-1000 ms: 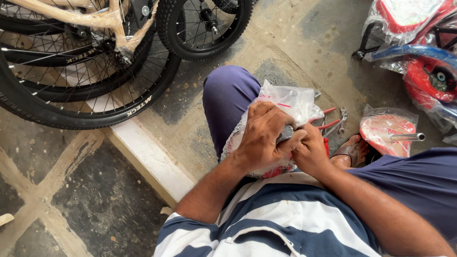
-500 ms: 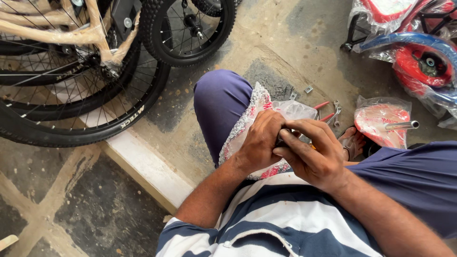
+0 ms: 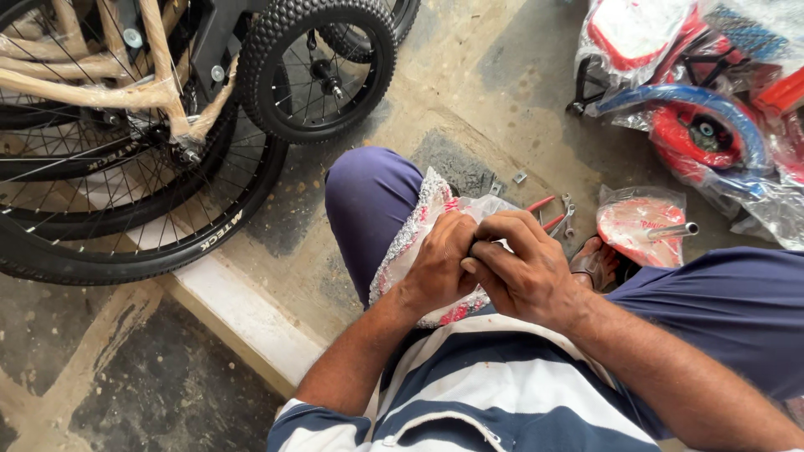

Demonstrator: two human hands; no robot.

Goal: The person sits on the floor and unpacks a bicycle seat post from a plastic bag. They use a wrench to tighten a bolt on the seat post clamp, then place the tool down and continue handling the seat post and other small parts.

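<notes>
I sit on the floor with a clear plastic bag (image 3: 410,230) holding a red and white part resting on my lap, against my purple trouser leg (image 3: 368,201). My left hand (image 3: 440,264) and my right hand (image 3: 523,268) are pressed together over the bag, fingers curled around its plastic and whatever small piece lies between them; that piece is hidden. Red-handled pliers (image 3: 543,203) and a small spanner (image 3: 565,219) lie on the floor just beyond my hands.
Bicycle wheels and a paper-wrapped frame (image 3: 126,92) stand at the left, with a small knobby wheel (image 3: 322,71). A bagged red seat with a metal post (image 3: 645,226) lies at the right. Plastic-wrapped red and blue bike parts (image 3: 703,117) fill the upper right. A pale floor ridge (image 3: 234,314) runs diagonally.
My right hand has come over the left and both have closed tighter on the bag. The view has shifted, so the wheels sit lower and nearer.
</notes>
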